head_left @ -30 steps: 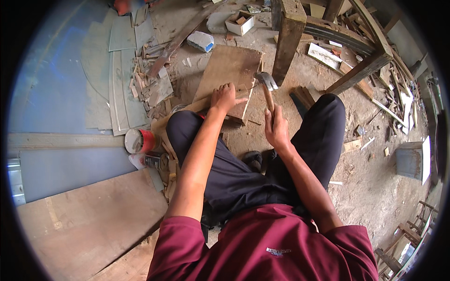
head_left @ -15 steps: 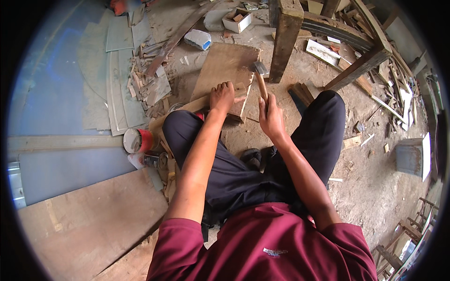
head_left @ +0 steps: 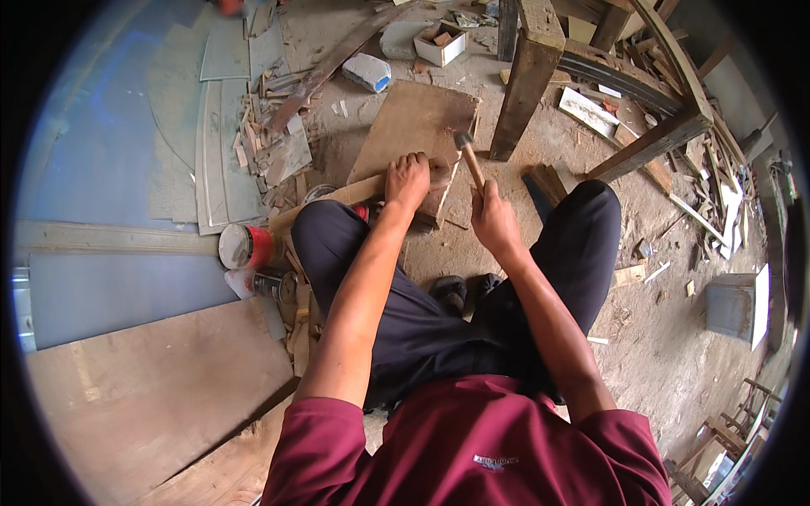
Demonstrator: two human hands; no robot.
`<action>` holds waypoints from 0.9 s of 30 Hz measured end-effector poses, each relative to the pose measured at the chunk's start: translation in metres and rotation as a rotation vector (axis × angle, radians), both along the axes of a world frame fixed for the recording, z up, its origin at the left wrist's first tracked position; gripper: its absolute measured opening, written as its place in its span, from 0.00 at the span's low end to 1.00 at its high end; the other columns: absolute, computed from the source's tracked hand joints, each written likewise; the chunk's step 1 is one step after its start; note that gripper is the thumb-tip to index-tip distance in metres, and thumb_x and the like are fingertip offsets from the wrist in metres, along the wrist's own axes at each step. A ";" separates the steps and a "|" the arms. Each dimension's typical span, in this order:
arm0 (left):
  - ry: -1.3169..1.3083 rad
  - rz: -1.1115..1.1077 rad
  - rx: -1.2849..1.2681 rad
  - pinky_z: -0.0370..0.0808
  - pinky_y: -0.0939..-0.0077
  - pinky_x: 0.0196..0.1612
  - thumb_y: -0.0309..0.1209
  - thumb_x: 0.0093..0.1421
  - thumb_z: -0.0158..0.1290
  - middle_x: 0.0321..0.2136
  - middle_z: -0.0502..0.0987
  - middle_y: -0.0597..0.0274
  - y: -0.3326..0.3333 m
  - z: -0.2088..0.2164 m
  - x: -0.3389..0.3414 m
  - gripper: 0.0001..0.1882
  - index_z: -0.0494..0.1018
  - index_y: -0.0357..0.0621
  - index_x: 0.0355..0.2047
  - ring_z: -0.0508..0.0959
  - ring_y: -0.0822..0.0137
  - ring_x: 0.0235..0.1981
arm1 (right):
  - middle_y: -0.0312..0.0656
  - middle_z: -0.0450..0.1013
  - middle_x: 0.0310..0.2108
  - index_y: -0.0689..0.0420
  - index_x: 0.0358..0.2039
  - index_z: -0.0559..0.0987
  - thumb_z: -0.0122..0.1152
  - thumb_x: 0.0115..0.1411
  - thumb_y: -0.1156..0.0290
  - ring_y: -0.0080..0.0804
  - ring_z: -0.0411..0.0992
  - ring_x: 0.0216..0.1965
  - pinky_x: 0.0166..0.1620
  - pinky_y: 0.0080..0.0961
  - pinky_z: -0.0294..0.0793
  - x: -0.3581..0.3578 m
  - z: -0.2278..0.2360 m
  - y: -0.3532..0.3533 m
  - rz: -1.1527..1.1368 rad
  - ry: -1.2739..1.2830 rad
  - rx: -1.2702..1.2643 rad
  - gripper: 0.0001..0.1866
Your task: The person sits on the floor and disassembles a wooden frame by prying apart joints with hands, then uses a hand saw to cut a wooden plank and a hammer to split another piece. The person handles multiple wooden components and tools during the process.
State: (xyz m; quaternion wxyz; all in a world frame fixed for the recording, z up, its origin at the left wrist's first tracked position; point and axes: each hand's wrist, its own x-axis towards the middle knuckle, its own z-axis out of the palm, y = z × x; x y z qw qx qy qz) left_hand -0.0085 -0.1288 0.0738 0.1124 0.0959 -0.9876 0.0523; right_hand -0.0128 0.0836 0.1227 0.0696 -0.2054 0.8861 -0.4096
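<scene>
The right hand (head_left: 494,221) has swung the hammer (head_left: 467,154) down onto the board (head_left: 413,126).

Left of the wooden board (head_left: 413,126), a white-and-blue packet (head_left: 367,72) is seen; above it, a small open white box (head_left: 441,44); lower left, a red-labelled can (head_left: 246,246) and a spray can (head_left: 266,284)
</scene>
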 end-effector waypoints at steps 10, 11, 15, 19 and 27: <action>-0.030 -0.003 0.033 0.72 0.56 0.45 0.65 0.46 0.57 0.34 0.78 0.50 0.008 0.008 0.007 0.39 0.70 0.38 0.38 0.78 0.53 0.42 | 0.71 0.71 0.27 0.64 0.43 0.64 0.48 0.67 0.65 0.73 0.70 0.32 0.33 0.61 0.69 -0.003 -0.024 0.008 0.035 -0.125 0.068 0.14; -0.041 0.007 0.032 0.72 0.57 0.46 0.64 0.46 0.58 0.35 0.78 0.51 0.010 0.009 0.005 0.39 0.70 0.38 0.39 0.78 0.55 0.43 | 0.72 0.71 0.27 0.64 0.44 0.64 0.48 0.67 0.64 0.73 0.70 0.33 0.34 0.61 0.69 -0.001 -0.030 0.013 0.012 -0.143 0.062 0.15; -0.058 0.026 0.048 0.72 0.60 0.47 0.63 0.45 0.59 0.37 0.78 0.53 0.006 0.000 0.010 0.39 0.71 0.39 0.40 0.77 0.58 0.44 | 0.70 0.72 0.27 0.63 0.45 0.65 0.48 0.68 0.62 0.73 0.71 0.33 0.35 0.61 0.68 0.019 -0.019 0.013 -0.045 -0.145 -0.052 0.16; -0.038 0.019 0.020 0.72 0.61 0.45 0.62 0.46 0.58 0.35 0.78 0.54 0.007 0.005 0.007 0.36 0.71 0.40 0.39 0.77 0.58 0.43 | 0.67 0.72 0.26 0.62 0.43 0.65 0.49 0.68 0.63 0.72 0.70 0.32 0.33 0.58 0.66 0.002 0.014 -0.001 -0.019 -0.119 -0.114 0.14; 0.087 -0.042 -0.015 0.69 0.57 0.46 0.60 0.50 0.57 0.36 0.77 0.52 0.009 -0.001 0.017 0.33 0.69 0.40 0.39 0.76 0.55 0.43 | 0.69 0.72 0.25 0.64 0.41 0.67 0.49 0.68 0.62 0.72 0.71 0.32 0.33 0.58 0.68 -0.006 -0.005 0.010 -0.023 -0.105 -0.115 0.15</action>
